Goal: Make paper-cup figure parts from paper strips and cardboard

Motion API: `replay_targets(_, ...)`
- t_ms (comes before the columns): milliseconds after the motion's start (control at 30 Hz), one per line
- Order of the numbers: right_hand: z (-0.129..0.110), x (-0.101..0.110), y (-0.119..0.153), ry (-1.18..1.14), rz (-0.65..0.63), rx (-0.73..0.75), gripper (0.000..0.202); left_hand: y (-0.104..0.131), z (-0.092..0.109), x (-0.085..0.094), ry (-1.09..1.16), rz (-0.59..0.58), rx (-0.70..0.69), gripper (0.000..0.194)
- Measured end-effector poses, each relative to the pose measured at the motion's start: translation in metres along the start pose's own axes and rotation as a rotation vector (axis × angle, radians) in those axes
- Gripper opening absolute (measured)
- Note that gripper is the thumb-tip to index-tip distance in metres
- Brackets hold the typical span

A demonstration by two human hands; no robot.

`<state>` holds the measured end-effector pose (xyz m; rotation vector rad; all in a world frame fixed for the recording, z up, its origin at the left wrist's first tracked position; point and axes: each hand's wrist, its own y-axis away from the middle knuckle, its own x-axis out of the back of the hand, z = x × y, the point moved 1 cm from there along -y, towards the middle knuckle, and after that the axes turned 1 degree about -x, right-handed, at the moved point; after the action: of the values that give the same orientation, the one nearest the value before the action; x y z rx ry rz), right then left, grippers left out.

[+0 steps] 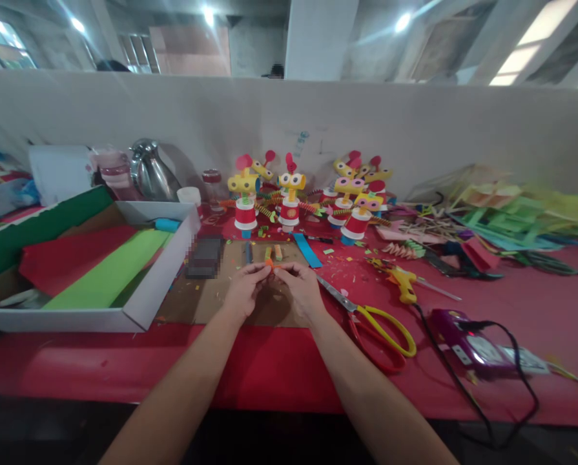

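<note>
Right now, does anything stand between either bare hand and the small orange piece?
Nothing visible does: the bare left hand and bare right hand hold the small orange piece between them, above flat brown cardboard.

This looks like a craft workshop: a red counter [264, 371] holds scissors [349, 305], a glue gun [403, 284], coloured paper [107, 271] and near-identical figures [246, 213] (big-eyed, yellow-headed), with a pillar [320, 39] and lights [208, 16] beyond the partition [186, 106].
</note>
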<state>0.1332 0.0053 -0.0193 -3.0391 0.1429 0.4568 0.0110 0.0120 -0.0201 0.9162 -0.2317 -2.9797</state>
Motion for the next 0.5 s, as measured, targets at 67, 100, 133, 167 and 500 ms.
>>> replay_targets(67, -0.0003, -0.0009, 0.0003, -0.006, -0.010, 0.001, 0.012, 0.0012, 0.0000, -0.0016, -0.004, 0.003, -0.020, 0.022)
replay_targets(100, -0.0009, -0.0011, 0.0003, -0.010, -0.013, -0.001, 0.012, 0.0017, 0.0000, -0.0024, -0.004, 0.003, -0.028, 0.022)
replay_targets(133, -0.0017, -0.0010, 0.0002, -0.014, -0.015, -0.003, 0.013, 0.0022, 0.0000, -0.0030, -0.006, 0.001, -0.030, 0.022)
replay_targets(167, -0.0029, -0.0006, -0.0001, -0.014, -0.015, -0.005, 0.013, 0.0025, 0.0002, -0.0034, -0.010, -0.005, -0.027, 0.023)
replay_targets(500, -0.0061, 0.0071, -0.0047, 0.032, -0.073, -0.090, 0.020, 0.0035, 0.0058, 0.0001, -0.117, -0.011, -0.026, 0.022)
